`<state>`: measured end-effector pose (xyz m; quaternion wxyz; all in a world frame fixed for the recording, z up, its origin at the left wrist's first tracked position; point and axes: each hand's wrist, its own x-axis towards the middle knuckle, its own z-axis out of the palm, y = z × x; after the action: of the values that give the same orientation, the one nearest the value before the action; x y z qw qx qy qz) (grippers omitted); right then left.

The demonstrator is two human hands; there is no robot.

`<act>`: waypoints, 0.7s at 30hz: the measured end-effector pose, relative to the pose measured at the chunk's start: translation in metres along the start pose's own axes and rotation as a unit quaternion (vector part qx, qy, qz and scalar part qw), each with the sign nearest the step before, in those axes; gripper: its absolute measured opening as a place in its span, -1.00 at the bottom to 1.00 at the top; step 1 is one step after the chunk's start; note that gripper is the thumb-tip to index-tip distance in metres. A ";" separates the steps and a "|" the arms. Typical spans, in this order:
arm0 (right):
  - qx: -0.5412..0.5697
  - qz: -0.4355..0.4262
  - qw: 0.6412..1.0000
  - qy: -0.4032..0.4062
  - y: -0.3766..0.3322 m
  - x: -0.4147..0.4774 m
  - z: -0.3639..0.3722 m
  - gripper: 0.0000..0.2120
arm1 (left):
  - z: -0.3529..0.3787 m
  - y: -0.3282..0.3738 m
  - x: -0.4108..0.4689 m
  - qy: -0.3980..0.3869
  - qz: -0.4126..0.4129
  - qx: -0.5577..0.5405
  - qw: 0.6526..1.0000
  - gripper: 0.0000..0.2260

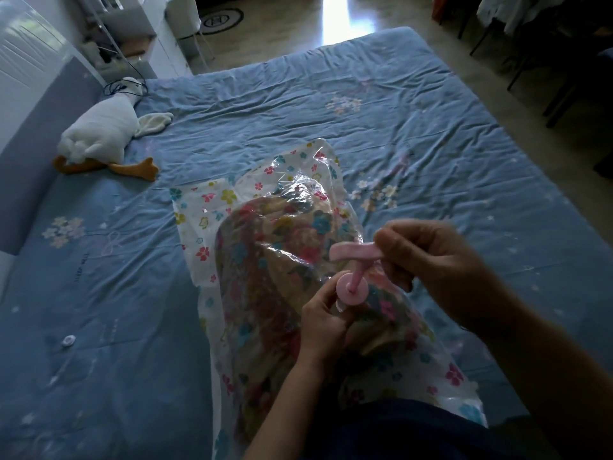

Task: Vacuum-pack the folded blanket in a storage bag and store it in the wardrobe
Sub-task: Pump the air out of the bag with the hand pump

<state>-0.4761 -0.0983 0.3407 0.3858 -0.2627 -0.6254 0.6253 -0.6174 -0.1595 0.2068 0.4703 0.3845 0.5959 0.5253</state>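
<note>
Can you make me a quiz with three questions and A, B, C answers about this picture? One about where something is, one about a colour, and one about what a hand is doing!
1. Where does the white plush goose with orange feet lie?
A. on the floor
B. on the blue flowered bed sheet
C. inside the bag

2. What colour is the T-shaped plastic pump handle?
A. green
B. black
C. pink

3. What is the right hand doing?
A. gripping the pump handle
B. lying flat on the bed
C. holding the goose

Answers:
1 B: the goose lies on the sheet, left of the clear flower-printed plastic storage bag.
2 C: the handle shows pink against the bag.
3 A: its fingers curl round the handle, while the left hand grips the pump lower down.
</note>
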 end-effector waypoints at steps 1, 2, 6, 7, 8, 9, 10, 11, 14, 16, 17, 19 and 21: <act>-0.050 0.036 0.998 0.000 0.016 -0.001 -0.001 -0.65 | 0.000 0.000 0.000 -0.003 0.002 0.000 1.000 -0.67; -0.107 0.077 0.991 -0.004 0.033 -0.003 -0.003 -0.57 | 0.000 -0.001 0.000 -0.005 0.006 0.004 1.000 -0.69; -0.228 0.132 0.965 -0.005 0.058 -0.008 -0.003 -0.53 | -0.002 -0.002 0.001 -0.002 0.024 0.024 0.999 -0.71; -0.211 0.110 0.971 -0.003 0.046 -0.007 -0.002 -0.58 | -0.002 -0.002 0.002 -0.004 0.023 0.024 0.999 -0.71; -0.175 0.082 0.981 0.002 0.030 -0.005 0.000 -0.65 | -0.002 0.000 0.003 -0.008 0.018 0.024 1.000 -0.69; -0.127 0.054 0.990 -0.001 0.012 -0.004 0.001 -0.69 | -0.002 0.001 0.002 -0.013 0.012 0.019 1.000 -0.67; -0.070 0.029 0.997 -0.010 -0.005 -0.002 0.001 -0.70 | -0.002 0.002 0.001 -0.014 0.006 0.011 1.000 -0.65; -0.016 0.003 1.000 -0.018 -0.017 -0.002 0.000 -0.71 | -0.001 0.002 0.000 -0.012 0.000 0.004 1.000 -0.64; 0.008 -0.004 1.000 -0.016 -0.009 -0.004 -0.005 -0.70 | 0.000 0.002 -0.002 -0.001 0.008 0.012 1.000 -0.63; -0.076 0.067 0.995 -0.012 0.025 -0.008 -0.007 -0.65 | 0.000 0.002 -0.002 -0.007 0.014 0.023 1.000 -0.67; -0.122 0.106 0.987 -0.012 0.043 -0.012 -0.008 -0.57 | 0.001 0.002 -0.002 -0.008 0.015 0.027 0.999 -0.69; -0.173 0.149 0.974 -0.009 0.066 -0.020 -0.009 -0.42 | 0.002 0.004 -0.005 -0.017 0.017 0.024 0.999 -0.69; -0.168 0.121 0.978 -0.004 0.057 -0.021 -0.010 -0.49 | 0.002 0.007 -0.007 -0.024 0.031 0.021 0.999 -0.69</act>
<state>-0.4648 -0.1048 0.2806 0.2549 -0.3948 -0.6869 0.5543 -0.6144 -0.1644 0.2150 0.4596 0.4249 0.5831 0.5178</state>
